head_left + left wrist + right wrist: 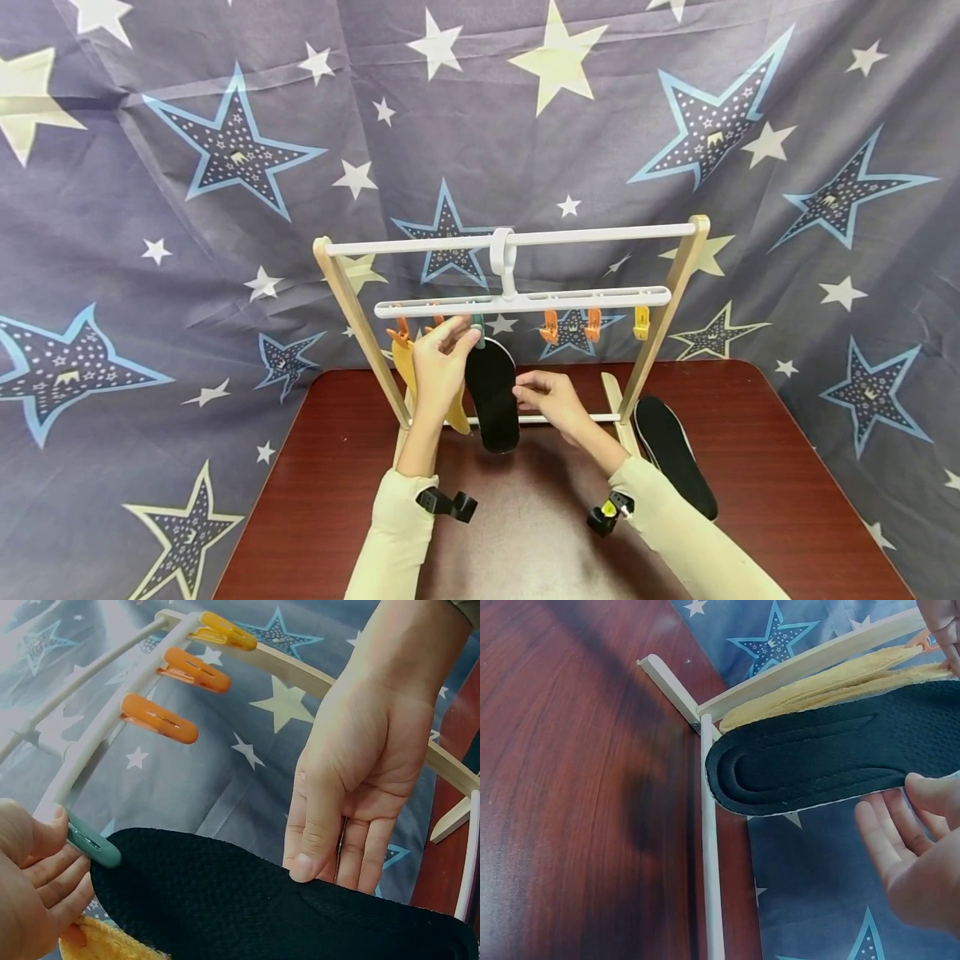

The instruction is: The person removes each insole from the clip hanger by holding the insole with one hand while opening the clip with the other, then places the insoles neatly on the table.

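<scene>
A black insole [491, 398] hangs upright below the white clip hanger [450, 306], its top edge at a green clip [94, 844]. My left hand [441, 362] pinches this clip between thumb and fingers. Lower down, my right hand [553, 402] holds the insole's side edge, thumb on the near face and fingers behind, as the right wrist view shows. Close behind the insole hangs a yellow cloth [810, 694], fastened by orange clips [401, 332] on the left half of the hanger.
The hanger hooks over the white top rod [600, 234] of a wooden-sided stand [665, 321]. Orange clips [593, 325] and a yellow clip [641, 323] hang on its right half. A second black insole [675, 458] lies on the red-brown table [315, 517] at the right.
</scene>
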Action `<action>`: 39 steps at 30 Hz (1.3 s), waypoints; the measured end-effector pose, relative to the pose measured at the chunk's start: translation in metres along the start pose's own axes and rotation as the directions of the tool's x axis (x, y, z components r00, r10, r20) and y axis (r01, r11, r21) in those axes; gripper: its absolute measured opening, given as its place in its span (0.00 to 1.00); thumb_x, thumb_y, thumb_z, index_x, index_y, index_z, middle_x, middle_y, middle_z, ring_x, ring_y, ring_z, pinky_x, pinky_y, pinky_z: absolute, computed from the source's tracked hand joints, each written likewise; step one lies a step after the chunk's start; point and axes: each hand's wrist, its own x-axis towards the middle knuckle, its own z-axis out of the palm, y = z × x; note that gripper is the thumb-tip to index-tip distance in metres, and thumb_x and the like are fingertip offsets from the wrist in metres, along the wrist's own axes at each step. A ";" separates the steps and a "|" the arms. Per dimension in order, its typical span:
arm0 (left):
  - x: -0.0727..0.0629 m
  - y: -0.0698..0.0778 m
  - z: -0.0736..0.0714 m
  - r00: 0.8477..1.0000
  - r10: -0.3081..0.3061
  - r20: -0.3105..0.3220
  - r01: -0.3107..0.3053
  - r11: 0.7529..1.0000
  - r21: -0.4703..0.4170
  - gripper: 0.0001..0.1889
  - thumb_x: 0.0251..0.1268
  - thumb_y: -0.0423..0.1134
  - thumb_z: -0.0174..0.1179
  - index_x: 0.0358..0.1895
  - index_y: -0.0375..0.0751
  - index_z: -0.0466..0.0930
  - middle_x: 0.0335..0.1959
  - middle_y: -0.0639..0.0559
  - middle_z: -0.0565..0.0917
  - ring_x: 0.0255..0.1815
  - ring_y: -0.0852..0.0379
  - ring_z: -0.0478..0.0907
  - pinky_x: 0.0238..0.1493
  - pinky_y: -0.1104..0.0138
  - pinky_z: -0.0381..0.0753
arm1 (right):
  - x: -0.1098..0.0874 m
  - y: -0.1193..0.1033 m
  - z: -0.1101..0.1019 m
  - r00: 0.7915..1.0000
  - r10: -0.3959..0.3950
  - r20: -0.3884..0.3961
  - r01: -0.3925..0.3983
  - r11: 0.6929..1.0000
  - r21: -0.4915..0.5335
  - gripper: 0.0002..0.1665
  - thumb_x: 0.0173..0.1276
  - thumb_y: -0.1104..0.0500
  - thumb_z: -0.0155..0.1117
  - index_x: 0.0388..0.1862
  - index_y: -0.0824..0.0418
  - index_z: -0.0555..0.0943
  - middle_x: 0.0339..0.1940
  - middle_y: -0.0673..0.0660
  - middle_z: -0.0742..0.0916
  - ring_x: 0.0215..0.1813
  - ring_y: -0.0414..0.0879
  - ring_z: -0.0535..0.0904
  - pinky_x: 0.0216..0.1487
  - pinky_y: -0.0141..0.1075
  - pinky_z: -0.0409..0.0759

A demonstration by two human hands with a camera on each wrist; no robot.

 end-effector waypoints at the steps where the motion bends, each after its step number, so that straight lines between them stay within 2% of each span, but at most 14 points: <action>1: 0.000 0.000 0.000 1.000 0.001 -0.008 -0.001 1.000 0.006 0.13 0.61 0.24 0.69 0.49 0.25 0.86 0.45 0.30 0.88 0.43 0.49 0.88 0.44 0.81 0.81 | 0.000 0.000 0.000 1.000 -0.007 -0.002 0.007 1.000 0.003 0.13 0.71 0.68 0.66 0.49 0.78 0.82 0.42 0.68 0.89 0.38 0.48 0.88 0.45 0.43 0.90; 4: 0.000 -0.002 0.002 1.000 0.009 -0.026 -0.008 1.000 0.014 0.13 0.59 0.24 0.70 0.48 0.24 0.86 0.43 0.30 0.89 0.37 0.65 0.85 0.40 0.83 0.80 | -0.001 0.000 0.001 1.000 -0.029 -0.003 0.029 1.000 0.010 0.13 0.70 0.69 0.65 0.49 0.79 0.82 0.42 0.70 0.89 0.37 0.47 0.87 0.46 0.48 0.90; 6: 0.001 -0.002 0.002 0.999 0.012 -0.032 -0.011 1.000 0.013 0.13 0.59 0.23 0.70 0.47 0.23 0.86 0.43 0.29 0.88 0.35 0.71 0.82 0.39 0.83 0.79 | -0.001 0.000 0.002 0.999 -0.036 -0.007 0.036 0.999 0.013 0.12 0.70 0.70 0.65 0.48 0.79 0.82 0.41 0.70 0.89 0.36 0.45 0.87 0.46 0.50 0.89; 9: 0.001 -0.002 0.002 0.999 0.011 -0.031 -0.011 1.000 0.002 0.13 0.59 0.23 0.70 0.48 0.23 0.86 0.43 0.29 0.88 0.33 0.74 0.81 0.37 0.83 0.79 | -0.002 0.000 0.002 0.999 -0.040 -0.014 0.041 0.999 0.010 0.12 0.71 0.71 0.64 0.48 0.80 0.81 0.41 0.70 0.89 0.34 0.43 0.87 0.46 0.50 0.90; 13: 0.000 0.000 0.002 1.000 0.006 -0.024 -0.007 1.000 -0.016 0.13 0.60 0.24 0.69 0.48 0.24 0.86 0.43 0.29 0.88 0.33 0.75 0.82 0.39 0.83 0.81 | -0.004 0.000 0.002 0.999 -0.043 -0.019 0.043 0.999 0.008 0.11 0.71 0.71 0.63 0.48 0.80 0.81 0.41 0.71 0.89 0.34 0.41 0.86 0.44 0.44 0.90; 17: -0.001 0.000 0.002 0.999 0.029 -0.014 -0.030 0.999 -0.030 0.12 0.61 0.24 0.69 0.48 0.22 0.86 0.42 0.26 0.87 0.34 0.76 0.82 0.40 0.82 0.82 | -0.006 0.000 0.001 0.998 -0.058 -0.015 0.058 0.998 0.000 0.12 0.71 0.71 0.64 0.48 0.80 0.81 0.42 0.73 0.88 0.34 0.42 0.86 0.42 0.41 0.90; 23: -0.001 0.002 0.002 0.999 0.048 0.000 -0.048 0.997 -0.060 0.13 0.61 0.25 0.69 0.47 0.20 0.85 0.42 0.24 0.87 0.36 0.75 0.83 0.43 0.80 0.83 | -0.008 0.001 0.001 0.997 -0.076 -0.017 0.076 0.997 -0.010 0.12 0.71 0.70 0.64 0.48 0.80 0.82 0.43 0.75 0.88 0.36 0.46 0.88 0.42 0.39 0.90; 30: -0.002 0.001 0.001 1.000 0.022 0.012 -0.021 0.996 -0.085 0.13 0.62 0.27 0.69 0.48 0.22 0.86 0.43 0.26 0.87 0.37 0.72 0.85 0.44 0.77 0.85 | -0.009 0.001 0.000 0.997 -0.070 -0.021 0.070 0.997 -0.014 0.12 0.71 0.70 0.64 0.49 0.79 0.82 0.43 0.75 0.88 0.37 0.48 0.88 0.42 0.40 0.90; 36: -0.002 0.001 0.001 1.000 -0.016 0.006 0.016 0.995 -0.097 0.14 0.61 0.29 0.70 0.49 0.25 0.86 0.44 0.28 0.88 0.40 0.62 0.88 0.45 0.75 0.86 | -0.010 0.001 -0.001 0.997 -0.072 -0.017 0.072 0.997 -0.020 0.12 0.71 0.69 0.64 0.49 0.78 0.82 0.44 0.75 0.88 0.38 0.48 0.89 0.45 0.46 0.90; 39: -0.002 0.001 0.001 1.000 -0.021 0.001 0.021 0.996 -0.091 0.15 0.61 0.30 0.70 0.49 0.25 0.87 0.44 0.28 0.88 0.42 0.59 0.89 0.46 0.75 0.86 | -0.010 0.001 -0.001 0.997 -0.077 -0.016 0.077 0.997 -0.025 0.13 0.71 0.69 0.64 0.49 0.78 0.82 0.44 0.75 0.88 0.38 0.48 0.89 0.43 0.42 0.90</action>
